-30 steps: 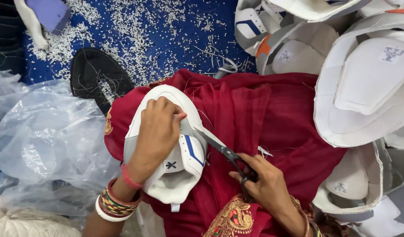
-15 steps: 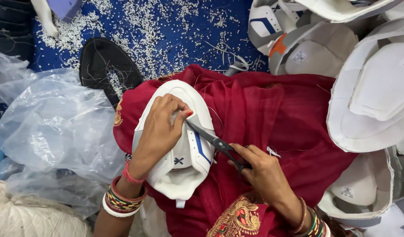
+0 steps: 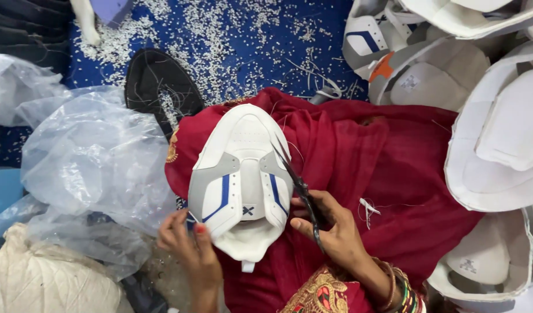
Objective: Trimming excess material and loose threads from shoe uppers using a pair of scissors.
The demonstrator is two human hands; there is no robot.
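Right hand [image 3: 336,232] grips scissors [image 3: 301,191] | blades at shoe upper [image 3: 240,179] edge

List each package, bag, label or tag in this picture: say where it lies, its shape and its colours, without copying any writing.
Clear plastic bag: left of lap, crumpled, see-through.
Off-white sack: bottom left corner, bulging.
Small label: upper right, inside a grey shoe upper, pale square.
Small label: lower right, inside a white upper.

The white and grey stitched shoe upper [image 3: 241,179] lies on the red cloth-covered lap [image 3: 365,174], crumpled clear plastic sheeting [image 3: 87,168] to its left, stacked white shoe uppers [image 3: 498,139] to its right, a black sandal [image 3: 159,87] behind.
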